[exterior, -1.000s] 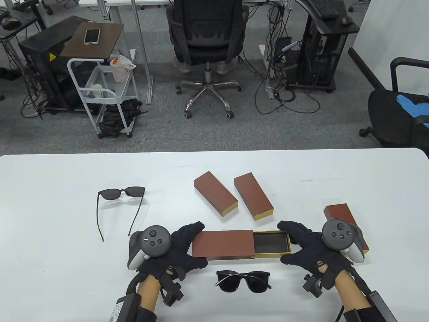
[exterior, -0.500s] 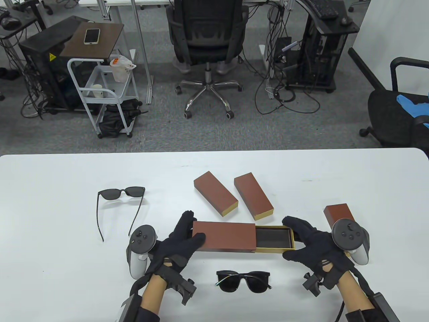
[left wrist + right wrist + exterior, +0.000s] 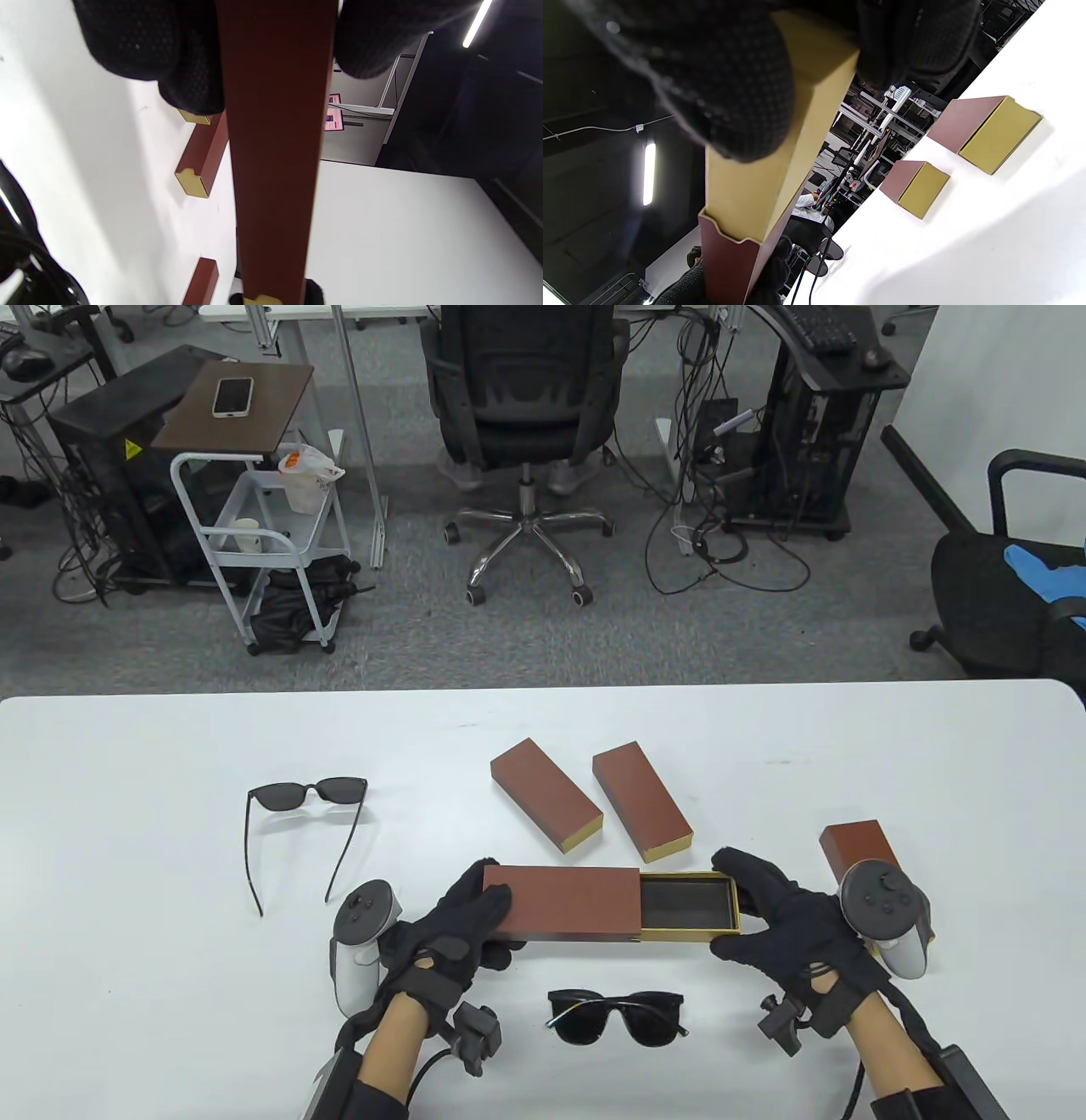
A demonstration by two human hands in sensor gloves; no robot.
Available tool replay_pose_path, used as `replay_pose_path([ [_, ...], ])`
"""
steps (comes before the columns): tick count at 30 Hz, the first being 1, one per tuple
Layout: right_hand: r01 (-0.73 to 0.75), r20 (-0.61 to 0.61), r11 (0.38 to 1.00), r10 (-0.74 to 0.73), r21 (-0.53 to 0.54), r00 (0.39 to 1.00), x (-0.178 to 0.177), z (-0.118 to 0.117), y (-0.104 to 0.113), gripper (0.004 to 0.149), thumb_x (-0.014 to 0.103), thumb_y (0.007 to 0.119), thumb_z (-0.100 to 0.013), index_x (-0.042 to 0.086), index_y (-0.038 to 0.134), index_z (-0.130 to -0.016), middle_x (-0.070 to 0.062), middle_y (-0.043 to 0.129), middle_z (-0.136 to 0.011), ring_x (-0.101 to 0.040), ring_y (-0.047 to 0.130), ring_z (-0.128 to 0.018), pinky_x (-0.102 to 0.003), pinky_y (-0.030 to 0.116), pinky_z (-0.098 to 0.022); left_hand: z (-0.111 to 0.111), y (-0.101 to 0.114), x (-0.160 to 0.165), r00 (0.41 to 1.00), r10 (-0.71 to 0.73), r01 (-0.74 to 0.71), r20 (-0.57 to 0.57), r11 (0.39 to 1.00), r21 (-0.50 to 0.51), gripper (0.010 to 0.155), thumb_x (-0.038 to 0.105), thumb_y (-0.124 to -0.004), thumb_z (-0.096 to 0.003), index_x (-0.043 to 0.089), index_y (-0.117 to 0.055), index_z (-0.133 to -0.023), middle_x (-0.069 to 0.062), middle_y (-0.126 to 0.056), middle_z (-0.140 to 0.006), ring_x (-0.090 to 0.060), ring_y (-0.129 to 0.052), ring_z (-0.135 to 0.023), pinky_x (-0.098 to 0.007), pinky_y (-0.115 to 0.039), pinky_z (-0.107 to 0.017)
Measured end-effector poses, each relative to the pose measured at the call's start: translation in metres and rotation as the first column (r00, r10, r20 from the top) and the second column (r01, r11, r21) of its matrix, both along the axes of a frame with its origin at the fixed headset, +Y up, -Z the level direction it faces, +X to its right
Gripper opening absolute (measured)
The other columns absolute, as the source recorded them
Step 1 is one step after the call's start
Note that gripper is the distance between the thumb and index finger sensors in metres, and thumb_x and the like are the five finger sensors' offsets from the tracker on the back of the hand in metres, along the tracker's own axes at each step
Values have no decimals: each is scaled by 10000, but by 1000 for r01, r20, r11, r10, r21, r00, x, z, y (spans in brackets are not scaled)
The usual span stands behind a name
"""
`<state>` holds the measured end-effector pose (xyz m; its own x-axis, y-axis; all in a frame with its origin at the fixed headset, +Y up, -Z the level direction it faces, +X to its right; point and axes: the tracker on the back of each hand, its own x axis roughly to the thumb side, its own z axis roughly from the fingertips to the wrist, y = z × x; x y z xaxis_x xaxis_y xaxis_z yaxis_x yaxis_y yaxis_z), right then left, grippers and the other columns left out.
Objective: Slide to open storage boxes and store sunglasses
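Note:
A brown storage box sleeve is held just above the table near the front edge, with its gold inner tray slid partly out to the right, showing a dark lining. My left hand grips the sleeve's left end. My right hand grips the tray's right end. Folded black sunglasses lie in front of the box. A second pair of sunglasses with its arms spread lies at the left.
Two closed brown boxes lie side by side behind the open one. A third closed box sits at the right, partly hidden by my right hand's tracker. Office chairs, a cart and desks stand beyond the table's far edge.
My left hand turned and wrapped around the sleeve's left end. The box rose slightly off the table, and the tray stayed about as far out as before.

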<state>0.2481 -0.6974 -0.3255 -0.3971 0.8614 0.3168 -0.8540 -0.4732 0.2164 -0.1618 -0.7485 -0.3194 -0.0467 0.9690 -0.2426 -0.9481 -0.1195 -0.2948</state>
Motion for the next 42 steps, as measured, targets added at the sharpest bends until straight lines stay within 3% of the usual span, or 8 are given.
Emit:
replay_pose_path([
  [4, -100, 15, 995, 100, 15, 995, -8, 3, -1, 879, 317, 1006, -252, 252, 487, -958, -140, 533, -1019, -372, 724, -854, -495, 677, -648, 1, 2, -1, 999, -5, 5, -54, 1000, 2, 746, 509, -711, -515, 187, -418, -1121, -122, -770, -940, -284, -908, -668, -467, -794, -466],
  [8, -263, 121, 965, 261, -2, 958, -13, 5, -8, 1000, 371, 1004, -236, 201, 346, -969, -185, 412, -1033, -424, 616, -890, -535, 601, -670, 0, 8, -8, 993, -36, 42, -110, 998, 55, 740, 502, -716, -511, 189, -430, -1118, -126, -770, -930, -289, -899, -655, -473, -786, -464],
  [13, -477, 175, 877, 478, -55, 861, -25, 7, -27, 887, 458, 963, -251, 201, 489, -955, -189, 495, -1016, -442, 655, -861, -546, 625, -646, 1, 13, -18, 982, -12, 27, -189, 996, 81, 736, 509, -713, -511, 187, -444, -1115, -126, -780, -919, -280, -906, -640, -465, -793, -453],
  [15, -534, 129, 843, 538, -67, 833, -36, 9, -35, 814, 489, 942, -260, 212, 574, -930, -184, 522, -1011, -445, 664, -853, -552, 627, -639, 1, 13, -21, 979, -8, 25, -203, 997, 78, 737, 508, -714, -509, 184, -446, -1114, -128, -783, -914, -280, -907, -636, -465, -794, -450],
  [20, -649, 56, 754, 647, 103, 761, -78, 22, -41, 592, 482, 919, -272, 278, 782, -811, -116, 739, -934, -400, 780, -793, -527, 705, -591, 0, 10, -28, 972, -13, 28, -234, 998, 60, 731, 508, -709, -511, 176, -455, -1111, -128, -790, -901, -279, -909, -622, -463, -794, -443],
  [27, -725, 77, 603, 749, 334, 659, -128, 39, -46, 450, 456, 922, -267, 295, 892, -686, -52, 926, -776, -329, 922, -648, -484, 798, -498, -2, 4, -35, 965, -23, 34, -261, 999, 37, 730, 504, -703, -509, 171, -458, -1111, -147, -790, -896, -285, -907, -616, -468, -789, -437],
  [33, -785, 99, 493, 820, 375, 563, -140, 43, -54, 417, 412, 934, -266, 264, 911, -656, -64, 982, -670, -299, 969, -540, -468, 832, -432, -3, -1, -38, 962, -29, 36, -271, 999, 19, 729, 500, -702, -509, 170, -457, -1111, -147, -787, -899, -291, -904, -620, -473, -786, -440],
  [42, -788, 113, 490, 819, 373, 562, -141, 43, -53, 377, 365, 925, -277, 265, 922, -640, -58, 995, -614, -282, 974, -482, -460, 838, -397, -3, -8, -43, 959, -38, 39, -279, 999, -5, 728, 495, -692, -512, 172, -444, -1114, -147, -775, -911, -294, -897, -635, -478, -779, -454],
])
